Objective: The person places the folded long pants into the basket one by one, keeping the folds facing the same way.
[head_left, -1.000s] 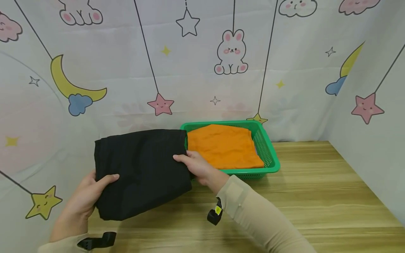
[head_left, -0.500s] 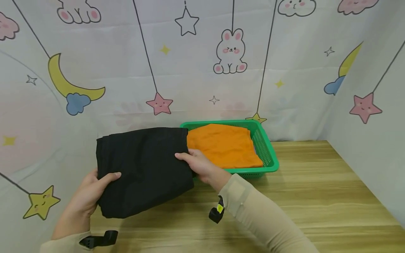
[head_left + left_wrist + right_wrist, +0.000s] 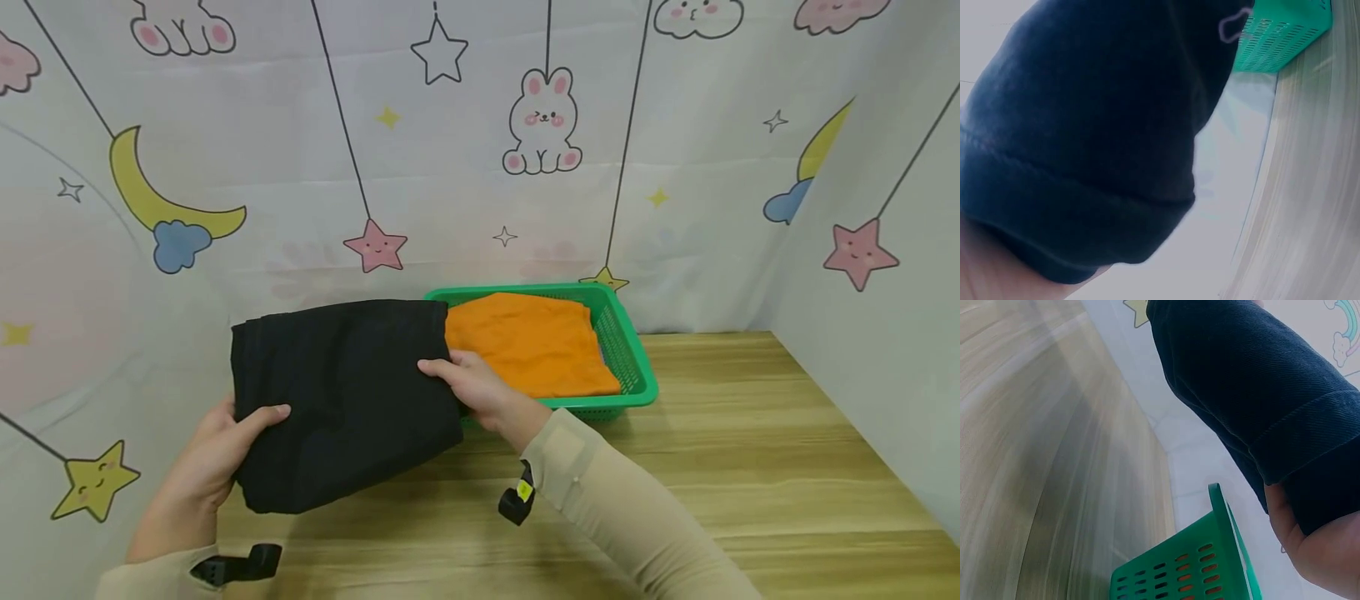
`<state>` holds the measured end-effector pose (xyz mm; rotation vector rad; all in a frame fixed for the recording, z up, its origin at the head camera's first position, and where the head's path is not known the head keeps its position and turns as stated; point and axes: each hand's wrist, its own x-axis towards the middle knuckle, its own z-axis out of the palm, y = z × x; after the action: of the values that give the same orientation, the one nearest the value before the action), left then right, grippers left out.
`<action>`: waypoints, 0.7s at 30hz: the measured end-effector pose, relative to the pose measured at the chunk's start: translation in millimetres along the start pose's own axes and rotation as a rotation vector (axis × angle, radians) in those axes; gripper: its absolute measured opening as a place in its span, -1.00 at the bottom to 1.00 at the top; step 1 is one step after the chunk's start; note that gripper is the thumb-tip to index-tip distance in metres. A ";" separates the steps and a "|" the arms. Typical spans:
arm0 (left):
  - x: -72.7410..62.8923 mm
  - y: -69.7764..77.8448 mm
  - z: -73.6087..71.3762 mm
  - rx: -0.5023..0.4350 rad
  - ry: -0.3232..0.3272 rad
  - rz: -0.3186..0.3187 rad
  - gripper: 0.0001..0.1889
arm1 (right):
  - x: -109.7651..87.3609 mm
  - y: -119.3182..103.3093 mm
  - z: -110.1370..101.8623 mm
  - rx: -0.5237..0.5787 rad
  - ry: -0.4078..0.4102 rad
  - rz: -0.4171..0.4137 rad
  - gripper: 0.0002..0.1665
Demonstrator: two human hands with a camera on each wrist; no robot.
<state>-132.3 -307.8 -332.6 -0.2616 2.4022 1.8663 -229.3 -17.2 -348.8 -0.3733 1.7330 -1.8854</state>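
A folded black garment (image 3: 352,400) of thick fabric is held up above the table, left of the basket. My left hand (image 3: 198,467) grips its left edge, thumb on top and the other fingers hidden beneath. At the opposite edge my right hand (image 3: 483,392) pinches it the same way. A stitched hem runs across the garment (image 3: 1085,125) in the left wrist view. Twill weave and another seam show on the garment (image 3: 1247,381) in the right wrist view, with part of the right hand (image 3: 1329,550) under it.
A green plastic basket (image 3: 642,383) stands at the back of the wooden table (image 3: 720,467), its left part behind the garment. Folded orange cloth (image 3: 532,346) lies in it. A printed curtain (image 3: 465,200) hangs close behind, and a white side wall (image 3: 862,350) borders the right.
Both hands and the black garment have shifted slightly right and up in the head view, while the background has slid slightly left. The grip on the garment looks the same.
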 end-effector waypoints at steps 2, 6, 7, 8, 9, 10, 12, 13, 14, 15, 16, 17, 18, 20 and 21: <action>-0.1 0.8 0.5 -0.001 -0.007 0.006 -0.32 | -1.1 -0.6 -0.9 0.000 -0.008 -0.003 -0.56; -0.2 2.5 1.8 -0.006 -0.021 0.018 -0.31 | -3.1 -1.3 -3.0 0.003 -0.020 -0.012 -0.55; -0.1 2.9 2.2 -0.009 -0.021 0.018 -0.31 | -3.5 -1.6 -3.4 0.003 -0.020 -0.015 -0.55; -0.1 3.2 2.7 -0.011 -0.021 0.018 -0.32 | -3.6 -1.5 -3.9 0.003 -0.020 -0.017 -0.55; 0.0 3.6 3.2 -0.011 -0.020 0.018 -0.33 | -3.7 -1.4 -4.5 0.003 -0.020 -0.019 -0.56; 0.1 4.0 3.8 -0.012 -0.018 0.017 -0.34 | -4.1 -1.7 -4.9 0.005 -0.019 -0.021 -0.56; 0.2 4.7 5.2 -0.011 -0.016 0.018 -0.34 | -4.6 -1.6 -5.9 0.004 -0.018 -0.023 -0.56; 0.3 5.0 5.8 -0.011 -0.015 0.020 -0.34 | -4.8 -1.7 -6.4 0.002 -0.018 -0.025 -0.57; 0.4 5.4 6.3 -0.011 -0.013 0.023 -0.32 | -4.9 -1.8 -6.9 0.003 -0.018 -0.025 -0.57; 0.4 5.7 6.9 -0.010 -0.012 0.027 -0.32 | -5.4 -2.2 -7.3 0.003 -0.017 -0.025 -0.57; 0.4 6.0 7.4 -0.012 -0.010 0.031 -0.32 | -5.9 -2.7 -7.6 0.003 -0.016 -0.024 -0.57; 0.5 6.2 7.9 -0.015 -0.010 0.035 -0.33 | -6.1 -2.8 -8.2 0.001 -0.015 -0.024 -0.57; 0.5 6.4 8.4 -0.020 -0.009 0.040 -0.34 | -6.5 -3.2 -8.5 -0.001 -0.013 -0.024 -0.56; 0.4 6.7 9.3 -0.029 -0.012 0.050 -0.40 | -7.0 -3.9 -9.3 0.000 -0.010 -0.023 -0.56; 0.2 6.7 9.9 -0.035 -0.015 0.056 -0.44 | -7.4 -4.3 -9.7 -0.003 -0.008 -0.023 -0.56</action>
<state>-134.1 -296.6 -328.8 -0.1848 2.3928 1.9284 -229.5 -4.9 -344.7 -0.4034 1.7335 -1.8946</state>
